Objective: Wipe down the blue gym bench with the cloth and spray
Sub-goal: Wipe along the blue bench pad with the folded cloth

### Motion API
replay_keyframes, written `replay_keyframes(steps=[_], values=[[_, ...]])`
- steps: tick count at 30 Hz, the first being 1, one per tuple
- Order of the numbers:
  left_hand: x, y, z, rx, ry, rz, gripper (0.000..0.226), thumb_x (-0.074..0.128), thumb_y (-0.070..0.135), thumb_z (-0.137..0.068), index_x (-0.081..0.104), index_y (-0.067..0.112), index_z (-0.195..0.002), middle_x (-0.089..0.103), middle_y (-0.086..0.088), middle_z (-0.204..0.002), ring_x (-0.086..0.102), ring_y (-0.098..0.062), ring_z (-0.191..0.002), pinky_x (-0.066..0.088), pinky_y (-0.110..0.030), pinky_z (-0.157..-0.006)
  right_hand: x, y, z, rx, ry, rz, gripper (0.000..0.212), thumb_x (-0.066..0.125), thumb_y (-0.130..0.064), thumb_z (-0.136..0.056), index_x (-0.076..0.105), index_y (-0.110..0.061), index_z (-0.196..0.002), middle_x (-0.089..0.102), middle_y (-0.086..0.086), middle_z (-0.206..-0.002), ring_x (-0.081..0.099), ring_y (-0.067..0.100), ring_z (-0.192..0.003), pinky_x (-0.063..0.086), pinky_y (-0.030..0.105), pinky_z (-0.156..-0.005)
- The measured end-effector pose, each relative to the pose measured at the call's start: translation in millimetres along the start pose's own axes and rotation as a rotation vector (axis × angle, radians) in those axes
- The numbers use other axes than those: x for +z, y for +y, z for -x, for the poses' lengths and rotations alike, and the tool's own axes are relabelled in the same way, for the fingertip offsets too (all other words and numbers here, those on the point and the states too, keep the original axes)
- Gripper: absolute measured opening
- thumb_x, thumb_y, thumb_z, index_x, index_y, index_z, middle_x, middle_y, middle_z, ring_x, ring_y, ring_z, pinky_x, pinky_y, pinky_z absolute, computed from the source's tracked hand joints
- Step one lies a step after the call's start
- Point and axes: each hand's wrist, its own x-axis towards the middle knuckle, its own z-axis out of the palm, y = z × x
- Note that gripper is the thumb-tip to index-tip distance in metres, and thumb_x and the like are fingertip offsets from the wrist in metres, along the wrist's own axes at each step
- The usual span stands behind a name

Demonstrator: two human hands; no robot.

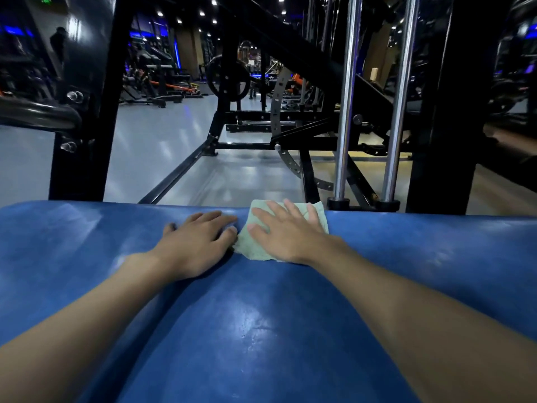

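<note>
Near the far edge of the blue bench (261, 330), running left-right, right hand (286, 234) presses the cloth (255, 245) flat-fingered, left hand (197, 242) resting released beside it.

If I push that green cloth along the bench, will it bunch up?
Probably floppy: the cloth looks soft and ragged-edged, so it may bunch. The right hand spread flat on it should help. The glossy bench likely lets it glide.
</note>
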Motion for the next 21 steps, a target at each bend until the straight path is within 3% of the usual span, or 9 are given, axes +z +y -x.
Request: replay_keyframes(steps=[5,12,21], values=[[6,40,-10,0.086,-0.082,-0.016,0.042,0.021,0.052,-0.101,0.046,0.045,-0.133,0.041,0.018,-0.141,0.029,-0.012,-0.138,0.023,-0.055,-0.109,-9,46,19,0.057,0.0,0.016,0.057,0.014,-0.059,-0.098,0.009,-0.045,-0.153,-0.002,-0.01,-0.165,-0.008,0.017,-0.151,-0.013,0.055,-0.117],[21,97,-30,0.191,-0.087,-0.008,0.046,0.02,0.057,-0.098,0.044,0.048,-0.137,0.036,0.019,-0.151,0.028,-0.014,-0.143,0.024,-0.054,-0.112,-24,119,56,0.162,0.04,0.012,0.055,0.016,-0.055,-0.099,0.011,-0.045,-0.153,0.001,-0.013,-0.165,-0.006,0.015,-0.151,-0.009,0.056,-0.118],[38,190,-41,0.388,-0.169,-0.032,0.049,0.015,0.058,-0.098,0.043,0.047,-0.137,0.041,0.022,-0.142,0.03,-0.009,-0.139,0.027,-0.047,-0.111,-47,236,108,0.368,0.088,0.063,0.053,0.014,-0.054,-0.1,0.016,-0.045,-0.152,0.009,-0.012,-0.164,0.002,0.017,-0.151,-0.004,0.054,-0.118]])
